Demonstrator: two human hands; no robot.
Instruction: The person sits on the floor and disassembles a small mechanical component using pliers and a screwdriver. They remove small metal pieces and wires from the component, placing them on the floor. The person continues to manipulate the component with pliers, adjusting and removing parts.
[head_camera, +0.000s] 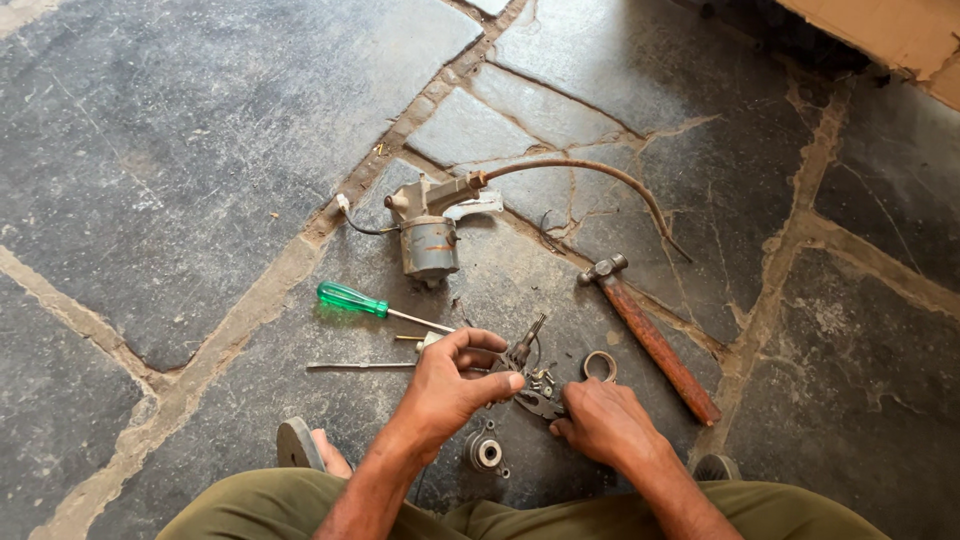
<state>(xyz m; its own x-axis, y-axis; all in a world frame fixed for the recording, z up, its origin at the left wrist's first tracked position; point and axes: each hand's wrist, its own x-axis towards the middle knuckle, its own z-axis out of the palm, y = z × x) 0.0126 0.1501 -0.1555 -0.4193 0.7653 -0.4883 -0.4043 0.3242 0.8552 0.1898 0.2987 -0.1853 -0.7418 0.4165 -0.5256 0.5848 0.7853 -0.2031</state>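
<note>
My left hand (455, 385) curls its fingers around small metal parts (525, 360) lying on the stone floor. My right hand (605, 425) sits just to the right, pinching a dark metal piece (543, 403) from the same cluster. A metal ring (600, 365) lies right behind my right hand. A round metal part with a pale centre (486, 452) rests between my forearms. What exactly each hand grips is partly hidden by the fingers.
A grey motor unit (430, 240) with a curved rusty tube (600, 175) lies farther out. A green-handled screwdriver (350, 299), a thin metal rod (360, 367) and a wooden-handled hammer (655, 340) lie nearby. My sandalled foot (305, 447) is at lower left.
</note>
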